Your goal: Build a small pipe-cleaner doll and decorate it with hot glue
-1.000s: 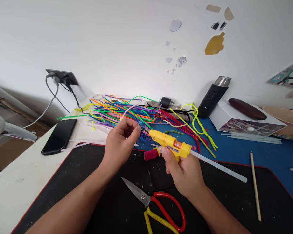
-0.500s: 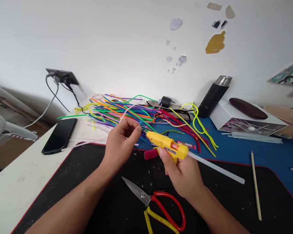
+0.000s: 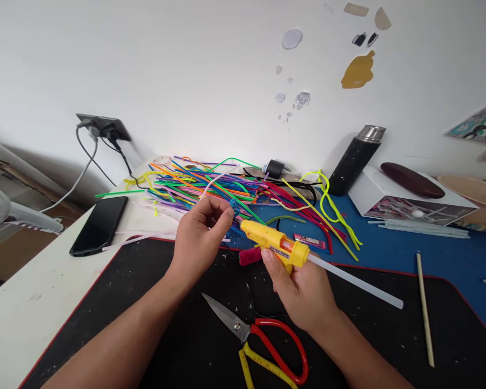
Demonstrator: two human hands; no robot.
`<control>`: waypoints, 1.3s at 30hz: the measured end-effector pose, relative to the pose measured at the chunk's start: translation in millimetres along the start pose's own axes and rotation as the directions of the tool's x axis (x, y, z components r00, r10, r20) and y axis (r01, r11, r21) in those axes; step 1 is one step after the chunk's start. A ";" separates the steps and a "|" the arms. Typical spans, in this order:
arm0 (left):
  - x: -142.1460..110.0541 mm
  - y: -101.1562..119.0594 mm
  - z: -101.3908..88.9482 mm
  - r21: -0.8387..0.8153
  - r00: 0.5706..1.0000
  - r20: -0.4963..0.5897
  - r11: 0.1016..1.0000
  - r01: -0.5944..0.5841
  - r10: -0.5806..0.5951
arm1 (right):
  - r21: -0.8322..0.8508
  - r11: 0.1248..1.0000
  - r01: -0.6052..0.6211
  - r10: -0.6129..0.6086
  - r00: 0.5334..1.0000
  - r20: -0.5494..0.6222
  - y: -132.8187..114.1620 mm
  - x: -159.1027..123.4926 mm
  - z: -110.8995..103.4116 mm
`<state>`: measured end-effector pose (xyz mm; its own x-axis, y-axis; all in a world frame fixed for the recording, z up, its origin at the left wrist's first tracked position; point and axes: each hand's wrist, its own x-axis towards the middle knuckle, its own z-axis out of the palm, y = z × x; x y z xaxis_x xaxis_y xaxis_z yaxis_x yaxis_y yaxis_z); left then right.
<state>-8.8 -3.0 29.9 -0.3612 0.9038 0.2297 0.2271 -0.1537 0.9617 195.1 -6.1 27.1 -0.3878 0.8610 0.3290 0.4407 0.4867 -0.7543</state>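
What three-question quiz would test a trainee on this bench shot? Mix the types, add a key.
1. True or false: the right hand holds the yellow glue gun.

2. Multiple choice: where do the scissors lie?
A) On top of the white drawer box
B) On the black mat
C) In the left hand

3. Fill in the colour: at its fingertips, the left hand holds a small ____ piece, near the nozzle of the glue gun.

Key: 1 true; 2 B; 3 blue
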 end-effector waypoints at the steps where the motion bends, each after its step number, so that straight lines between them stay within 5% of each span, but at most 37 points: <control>1: 0.2 0.0 0.2 -0.001 1.000 -0.002 1.000 0.001 -0.001 | 0.001 1.000 -0.007 0.007 1.000 0.000 0.0 -0.1 -0.2; 39: 0.2 5.0 -1.3 -0.006 0.998 -0.052 1.000 -0.018 0.017 | 0.004 1.000 0.022 -0.022 0.999 -0.027 5.8 -1.1 -0.9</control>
<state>-9.0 -4.1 35.0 -0.4037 0.8790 0.2538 0.2281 -0.1719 0.9583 198.9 -4.1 22.9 -0.3750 0.8540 0.3607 0.4290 0.5048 -0.7491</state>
